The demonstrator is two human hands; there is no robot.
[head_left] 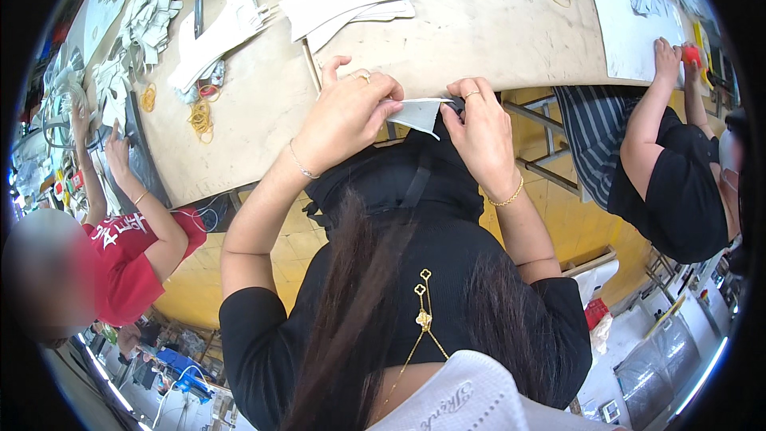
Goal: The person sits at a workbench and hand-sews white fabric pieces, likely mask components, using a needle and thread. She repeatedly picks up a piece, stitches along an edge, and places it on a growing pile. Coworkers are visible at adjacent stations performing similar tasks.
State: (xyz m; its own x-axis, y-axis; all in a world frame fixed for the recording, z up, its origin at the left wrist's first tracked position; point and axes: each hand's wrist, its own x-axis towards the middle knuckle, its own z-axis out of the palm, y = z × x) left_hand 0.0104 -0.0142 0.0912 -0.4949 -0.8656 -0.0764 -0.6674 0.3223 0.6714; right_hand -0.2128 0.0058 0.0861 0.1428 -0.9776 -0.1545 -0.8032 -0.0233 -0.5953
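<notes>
In front of my body, at the near edge of the table, my left hand (pixel 355 108) pinches a thin, pale grey-white sheet piece (pixel 417 117) between thumb and fingers. The piece hangs down with a slanted lower edge. My right hand (pixel 487 132) is closed at the other end of it, its thumb and fingers around a small dark tool (pixel 456 104). Fingers cover most of that tool, so I cannot tell its kind. The tool's tip meets the piece's right edge.
White cut pieces (pixel 351 8) lie stacked on the table (pixel 479 40), with yellow rubber bands (pixel 201 118) and a black pen-like tool (pixel 199 16) to the left. A person in red (pixel 132 263) works at left, another in black (pixel 674 183) at right, beside a white sheet (pixel 630 24).
</notes>
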